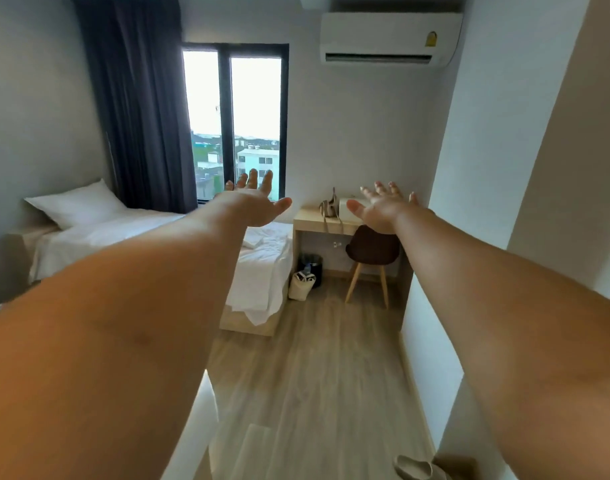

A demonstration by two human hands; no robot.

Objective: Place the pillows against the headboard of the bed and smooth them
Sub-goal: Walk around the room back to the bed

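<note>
Against the far left wall, a single white pillow (75,203) was seen lying at the head of the bed (262,268), its upper corner raised toward the wall; whether a headboard stood behind it could not be told. White sheets (266,271) were left rumpled over the foot of the bed, with a fold hanging past the wooden base.

Both bare arms were stretched forward at chest height, well apart from the pillow. The left hand (253,202) was held palm up with fingers spread, nothing gripped in it, and was seen in front of the window (234,123). The right hand (383,206) was likewise spread wide and held nothing, seen in front of the counter (317,221) in the corner.

On the counter a small bag (329,206) and a pale box-like item were set. A dark chair (372,252) with wooden legs was pushed under it, and a dark bin (310,266) with a light tote bag (302,285) just beside it stood on the wood floor (314,375) between bed and counter. A dark curtain (134,105) was drawn to the left of the window, and an air conditioner (388,38) was mounted high on the wall.
</note>
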